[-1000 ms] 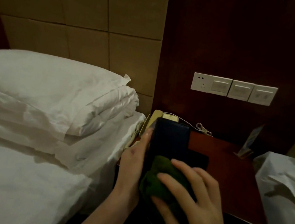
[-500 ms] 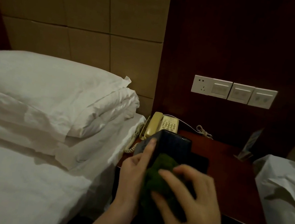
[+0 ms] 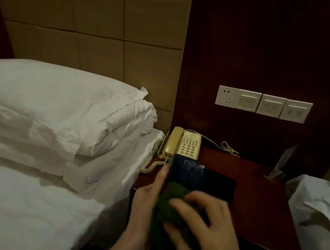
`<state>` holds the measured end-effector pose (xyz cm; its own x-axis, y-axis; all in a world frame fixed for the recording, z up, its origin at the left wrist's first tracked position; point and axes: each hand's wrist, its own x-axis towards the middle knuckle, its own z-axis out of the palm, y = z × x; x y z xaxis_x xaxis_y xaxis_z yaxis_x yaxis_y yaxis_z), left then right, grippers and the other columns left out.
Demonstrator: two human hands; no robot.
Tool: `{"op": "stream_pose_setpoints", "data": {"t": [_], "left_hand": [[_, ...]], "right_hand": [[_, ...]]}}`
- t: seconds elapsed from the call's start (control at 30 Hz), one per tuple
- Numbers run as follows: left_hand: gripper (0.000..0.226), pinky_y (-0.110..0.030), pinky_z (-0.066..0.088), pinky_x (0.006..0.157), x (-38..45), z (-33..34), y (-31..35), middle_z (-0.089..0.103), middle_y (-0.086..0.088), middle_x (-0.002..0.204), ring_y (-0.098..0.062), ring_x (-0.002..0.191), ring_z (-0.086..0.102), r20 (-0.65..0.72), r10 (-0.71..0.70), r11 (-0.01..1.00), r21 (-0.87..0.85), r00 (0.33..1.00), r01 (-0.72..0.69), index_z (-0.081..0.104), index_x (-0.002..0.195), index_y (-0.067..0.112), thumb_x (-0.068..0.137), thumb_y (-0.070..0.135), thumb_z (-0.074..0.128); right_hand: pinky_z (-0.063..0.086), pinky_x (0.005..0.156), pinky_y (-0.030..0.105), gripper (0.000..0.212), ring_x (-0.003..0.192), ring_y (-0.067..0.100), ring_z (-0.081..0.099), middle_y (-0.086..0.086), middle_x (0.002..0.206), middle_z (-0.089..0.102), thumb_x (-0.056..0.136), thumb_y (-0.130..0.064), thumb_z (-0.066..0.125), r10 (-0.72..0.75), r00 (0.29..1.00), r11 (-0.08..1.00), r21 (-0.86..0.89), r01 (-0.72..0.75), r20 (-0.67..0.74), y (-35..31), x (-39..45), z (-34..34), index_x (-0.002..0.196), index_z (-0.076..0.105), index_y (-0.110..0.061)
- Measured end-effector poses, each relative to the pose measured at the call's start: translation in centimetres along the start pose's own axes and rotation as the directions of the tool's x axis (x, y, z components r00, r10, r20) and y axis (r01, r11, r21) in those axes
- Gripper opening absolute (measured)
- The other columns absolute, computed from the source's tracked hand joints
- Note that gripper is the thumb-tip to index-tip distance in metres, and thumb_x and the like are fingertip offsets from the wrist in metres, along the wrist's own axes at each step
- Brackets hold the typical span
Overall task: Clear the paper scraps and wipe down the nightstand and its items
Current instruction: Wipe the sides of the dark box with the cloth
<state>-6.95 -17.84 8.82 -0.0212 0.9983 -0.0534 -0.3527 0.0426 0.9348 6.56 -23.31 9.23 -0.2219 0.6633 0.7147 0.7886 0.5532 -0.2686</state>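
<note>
The right hand is motion-blurred and hides the lower part of the dark flat rectangular folder and much of the dark green cloth. The small standing card is too dim to read. Both forearms run off the bottom edge.

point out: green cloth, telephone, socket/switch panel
green cloth (image 3: 170,200), head view, on its bunched top.
telephone (image 3: 188,147), head view, on the keypad.
socket/switch panel (image 3: 271,105), head view, on the middle switch plate.

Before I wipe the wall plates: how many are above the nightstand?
4, in one row on the dark panel: a socket at left, then three switches to its right. None seem hidden.
</note>
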Motion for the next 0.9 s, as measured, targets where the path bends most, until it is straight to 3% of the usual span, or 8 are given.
{"op": "stream_pose_setpoints", "data": {"t": [0.13, 0.37, 0.5, 0.57, 0.63, 0.73, 0.8, 0.9], "left_hand": [[0.049, -0.057, 0.060, 0.095, 0.1, -0.1, 0.1, 0.080, -0.018, 0.088, -0.037, 0.091, 0.078, -0.037, -0.028, 0.999, 0.032, 0.999, 0.029, 0.085, 0.073, 0.027, 0.063, 0.072, 0.069], [0.031, -0.048, 0.058, 0.102, -0.3, 0.8, 0.5, 0.082, -0.009, 0.098, -0.026, 0.098, 0.079, 0.017, -0.104, 0.988, -0.114, 0.994, 0.106, 0.086, 0.076, 0.034, 0.070, 0.060, 0.071], [0.088, -0.049, 0.053, 0.106, 1.3, -0.8, -0.9, 0.078, -0.017, 0.116, -0.032, 0.106, 0.075, 0.001, -0.166, 0.958, -0.236, 0.986, 0.161, 0.081, 0.117, 0.018, 0.055, 0.080, 0.087], [0.061, -0.044, 0.054, 0.099, 1.2, -1.5, -1.3, 0.078, -0.005, 0.119, -0.024, 0.105, 0.075, -0.006, -0.171, 0.951, -0.262, 0.985, 0.163, 0.076, 0.127, 0.028, 0.082, 0.069, 0.077], [0.023, -0.043, 0.056, 0.100, 1.1, -1.8, -1.4, 0.078, 0.007, 0.121, -0.016, 0.111, 0.075, -0.023, -0.094, 0.969, -0.231, 0.995, 0.086, 0.078, 0.116, 0.044, 0.105, 0.046, 0.058], [0.046, -0.049, 0.055, 0.104, 0.6, -0.6, -0.5, 0.078, -0.007, 0.123, -0.026, 0.113, 0.075, 0.027, -0.093, 0.974, -0.204, 0.995, 0.096, 0.082, 0.112, 0.035, 0.080, 0.067, 0.075], [0.059, -0.043, 0.059, 0.091, 0.9, 0.2, 0.3, 0.080, -0.012, 0.113, -0.027, 0.102, 0.078, 0.014, -0.098, 0.976, -0.193, 0.995, 0.099, 0.084, 0.107, 0.027, 0.066, 0.068, 0.075], [0.030, -0.031, 0.063, 0.079, 0.8, -0.3, 0.3, 0.082, 0.001, 0.110, -0.013, 0.096, 0.079, -0.017, -0.032, 0.980, -0.197, 0.999, 0.028, 0.079, 0.112, 0.028, 0.098, 0.048, 0.061]], "right_hand": [[0.051, 0.083, 0.028, 0.039, 0.109, 0.015, 0.052, -0.007, 0.124, 0.056, 0.085, -0.046, 0.068, -0.004, 1.000, 1.000, -0.001, 0.004, -0.002, 1.3, -0.4, -0.4, 0.121, 0.069, -0.031], [0.037, 0.087, 0.016, 0.040, 0.109, 0.011, 0.049, -0.012, 0.121, 0.053, 0.087, -0.041, 0.068, 0.289, 0.945, 0.957, 0.056, -0.283, -0.155, 2.8, 3.8, -1.4, 0.125, 0.069, -0.028], [0.044, 0.093, 0.016, 0.030, 0.113, 0.002, 0.055, -0.023, 0.122, 0.050, 0.087, -0.057, 0.070, 0.393, 0.909, 0.893, 0.294, -0.342, -0.139, -0.5, -0.6, 0.6, 0.116, 0.064, -0.050], [0.041, 0.095, 0.008, 0.036, 0.116, -0.001, 0.055, -0.023, 0.123, 0.051, 0.080, -0.060, 0.067, 0.391, 0.913, 0.877, 0.349, -0.330, -0.120, -1.8, -1.9, 1.2, 0.115, 0.063, -0.052], [0.042, 0.096, 0.010, 0.035, 0.118, 0.000, 0.054, -0.023, 0.124, 0.050, 0.082, -0.059, 0.064, 0.376, 0.922, 0.877, 0.357, -0.322, -0.094, -1.8, -1.0, 0.8, 0.116, 0.062, -0.051], [0.046, 0.095, 0.019, 0.031, 0.117, -0.004, 0.051, -0.026, 0.122, 0.048, 0.087, -0.059, 0.063, 0.357, 0.931, 0.888, 0.332, -0.317, -0.068, 0.0, 2.7, -0.5, 0.117, 0.061, -0.051], [0.047, 0.092, 0.018, 0.035, 0.114, -0.007, 0.052, -0.025, 0.120, 0.050, 0.085, -0.051, 0.066, 0.383, 0.923, 0.871, 0.352, -0.343, -0.047, 0.9, 5.4, -1.7, 0.120, 0.062, -0.046], [0.047, 0.089, 0.016, 0.033, 0.112, -0.009, 0.053, -0.026, 0.119, 0.052, 0.086, -0.044, 0.071, 0.370, 0.929, 0.866, 0.370, -0.336, -0.021, 0.4, 5.9, -1.8, 0.117, 0.061, -0.047]]}}
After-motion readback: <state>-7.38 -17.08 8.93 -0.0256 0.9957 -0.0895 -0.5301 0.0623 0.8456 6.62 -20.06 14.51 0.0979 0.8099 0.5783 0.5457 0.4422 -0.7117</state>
